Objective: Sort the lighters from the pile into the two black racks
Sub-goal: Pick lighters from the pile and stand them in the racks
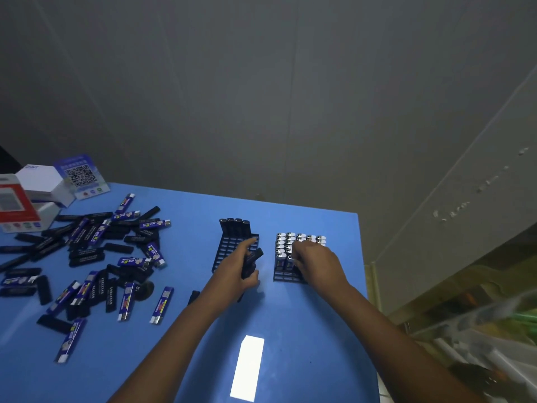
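Observation:
A pile of black and blue lighters (pixel 87 251) lies scattered over the left of the blue table (pixel 305 330). Two black racks stand at the middle. The left rack (pixel 229 245) holds a row of black lighters (pixel 235 225) along its far edge. The right rack (pixel 286 274) holds several blue lighters with silver tops (pixel 290 238). My left hand (pixel 235 271) grips black lighters (pixel 251 261) over the left rack's near part. My right hand (pixel 315 261) is over the right rack, fingers curled on a blue lighter (pixel 289 261) standing in it.
White and red boxes (pixel 26 196) and a QR-code card (pixel 80 175) stand at the table's far left corner. One black lighter (pixel 193 296) lies beside my left forearm. A bright light reflection (pixel 248 367) shows on the near table. The table's right edge borders cluttered shelving.

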`<state>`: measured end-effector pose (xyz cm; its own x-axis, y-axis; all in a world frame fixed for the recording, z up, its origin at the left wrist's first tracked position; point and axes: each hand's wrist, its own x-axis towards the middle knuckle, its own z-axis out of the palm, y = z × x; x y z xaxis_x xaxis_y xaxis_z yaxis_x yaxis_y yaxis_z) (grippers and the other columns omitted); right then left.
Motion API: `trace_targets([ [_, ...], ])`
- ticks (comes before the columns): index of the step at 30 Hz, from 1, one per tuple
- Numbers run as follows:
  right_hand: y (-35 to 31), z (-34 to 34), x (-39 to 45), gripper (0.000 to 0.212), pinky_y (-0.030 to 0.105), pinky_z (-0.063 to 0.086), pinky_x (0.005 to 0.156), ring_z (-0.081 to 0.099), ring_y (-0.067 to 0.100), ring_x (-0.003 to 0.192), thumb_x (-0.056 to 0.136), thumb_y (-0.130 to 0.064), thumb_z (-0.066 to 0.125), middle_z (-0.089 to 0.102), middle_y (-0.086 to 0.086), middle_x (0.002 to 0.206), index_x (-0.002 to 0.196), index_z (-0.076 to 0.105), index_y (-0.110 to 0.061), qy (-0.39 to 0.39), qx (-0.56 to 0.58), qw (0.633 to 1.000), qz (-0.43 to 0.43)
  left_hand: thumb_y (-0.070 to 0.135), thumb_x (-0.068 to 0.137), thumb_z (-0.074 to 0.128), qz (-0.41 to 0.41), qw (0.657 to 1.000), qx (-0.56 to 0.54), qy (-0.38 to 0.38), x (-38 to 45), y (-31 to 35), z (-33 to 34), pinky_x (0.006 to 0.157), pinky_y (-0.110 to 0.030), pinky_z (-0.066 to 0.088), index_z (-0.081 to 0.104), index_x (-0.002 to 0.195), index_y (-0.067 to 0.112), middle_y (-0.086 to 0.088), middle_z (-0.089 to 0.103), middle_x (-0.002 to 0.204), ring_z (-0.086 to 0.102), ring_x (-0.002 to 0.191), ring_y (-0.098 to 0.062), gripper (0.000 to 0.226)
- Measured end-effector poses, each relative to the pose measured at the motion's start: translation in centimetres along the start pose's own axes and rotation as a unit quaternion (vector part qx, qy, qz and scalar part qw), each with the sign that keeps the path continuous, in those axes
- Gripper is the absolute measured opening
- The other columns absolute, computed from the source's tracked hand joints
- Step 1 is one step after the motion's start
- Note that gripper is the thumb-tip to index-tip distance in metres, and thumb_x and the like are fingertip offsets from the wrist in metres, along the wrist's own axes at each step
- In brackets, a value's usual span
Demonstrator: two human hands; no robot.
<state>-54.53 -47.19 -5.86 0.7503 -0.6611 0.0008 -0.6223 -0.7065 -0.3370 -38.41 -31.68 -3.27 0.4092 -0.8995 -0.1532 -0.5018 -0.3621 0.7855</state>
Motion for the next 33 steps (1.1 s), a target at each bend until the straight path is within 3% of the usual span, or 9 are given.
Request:
trace_targets([
  [8,-0.2,0.0,-0.2,0.007,0.035,0.044,0.062,0.057,0.026,0.081,0.087,-0.014,0.055,0.061,-0.001,0.087,0.081,0.056,-0.018,0.014,-0.026,1.000,-0.007,0.013,0.093,0.065,0.012,1.000,-0.011,0.004,0.7,0.3,0.1,0.074,-0.003,0.041,0.033,0.148,0.031,0.015,0.058,0.104,0.056,0.090,0.016,0.066],
  [12,-0.2,-1.0,0.2,0.006,0.033,0.047,0.068,0.057,0.021,0.088,0.091,-0.023,0.061,0.062,-0.003,0.093,0.086,0.060,-0.019,-0.010,-0.036,0.999,-0.003,0.013,0.093,0.064,0.024,1.000,-0.002,0.000,0.9,0.3,0.3,0.076,-0.006,0.043,0.032,0.149,0.030,0.004,0.060,0.109,0.058,0.095,0.001,0.067],
  [16,-0.8,-2.0,0.4,0.005,0.028,0.048,0.073,0.059,0.009,0.082,0.088,-0.025,0.071,0.064,-0.008,0.095,0.091,0.069,-0.021,0.008,0.177,0.983,0.048,0.014,0.093,0.064,0.030,1.000,-0.003,-0.001,0.9,0.4,0.7,0.075,-0.006,0.044,0.032,0.148,0.031,0.003,0.058,0.107,0.058,0.093,-0.002,0.066],
  [18,-1.7,-2.4,0.4,0.008,0.022,0.052,0.075,0.063,0.003,0.077,0.087,-0.025,0.075,0.070,-0.007,0.091,0.093,0.073,-0.021,-0.004,0.327,0.942,0.076,0.015,0.093,0.065,0.035,0.999,-0.006,0.000,0.8,0.4,0.9,0.076,-0.007,0.044,0.032,0.148,0.030,0.002,0.058,0.108,0.058,0.094,-0.004,0.066],
  [20,-2.5,-2.8,0.3,0.013,0.026,0.057,0.077,0.071,0.010,0.079,0.088,-0.026,0.076,0.074,0.000,0.091,0.099,0.073,-0.020,-0.046,0.428,0.899,0.084,0.015,0.093,0.065,0.034,0.999,-0.012,-0.003,0.7,0.5,1.1,0.077,-0.009,0.044,0.031,0.149,0.031,0.002,0.058,0.109,0.059,0.096,-0.005,0.068],
  [24,-3.9,-3.0,-0.1,0.024,0.021,0.055,0.070,0.071,0.012,0.076,0.088,-0.024,0.077,0.074,0.007,0.092,0.110,0.070,-0.016,-0.088,0.446,0.888,0.062,0.015,0.092,0.065,0.038,0.999,-0.016,-0.003,0.2,0.7,1.0,0.077,-0.007,0.044,0.030,0.149,0.031,0.005,0.059,0.107,0.059,0.097,-0.004,0.069],
  [27,-4.6,-2.9,-0.2,0.022,0.032,0.057,0.076,0.070,0.015,0.076,0.087,-0.021,0.078,0.073,0.011,0.089,0.106,0.070,-0.016,-0.092,0.463,0.880,0.051,0.014,0.092,0.065,0.042,0.999,-0.019,-0.006,-0.2,0.8,0.6,0.079,-0.005,0.043,0.030,0.149,0.030,0.008,0.059,0.111,0.058,0.101,0.000,0.068],
  [30,-4.9,-3.1,-0.2,0.016,0.033,0.056,0.075,0.067,0.017,0.073,0.086,-0.014,0.078,0.071,0.016,0.090,0.101,0.071,-0.014,-0.093,0.476,0.874,0.044,0.015,0.091,0.065,0.041,0.999,-0.013,0.000,-0.5,0.3,0.2,0.087,-0.018,0.048,0.032,0.148,0.031,0.006,0.060,0.117,0.060,0.101,-0.003,0.069],
  [33,-5.1,-3.8,-0.1,0.015,0.029,0.056,0.074,0.065,0.017,0.074,0.085,-0.007,0.076,0.069,0.008,0.086,0.097,0.072,-0.016,-0.085,0.491,0.866,0.041,0.016,0.091,0.065,0.037,0.999,-0.014,0.006,-0.9,-0.4,-0.5,0.077,-0.018,0.049,0.032,0.141,0.042,0.007,0.061,0.102,0.060,0.084,0.000,0.066],
])
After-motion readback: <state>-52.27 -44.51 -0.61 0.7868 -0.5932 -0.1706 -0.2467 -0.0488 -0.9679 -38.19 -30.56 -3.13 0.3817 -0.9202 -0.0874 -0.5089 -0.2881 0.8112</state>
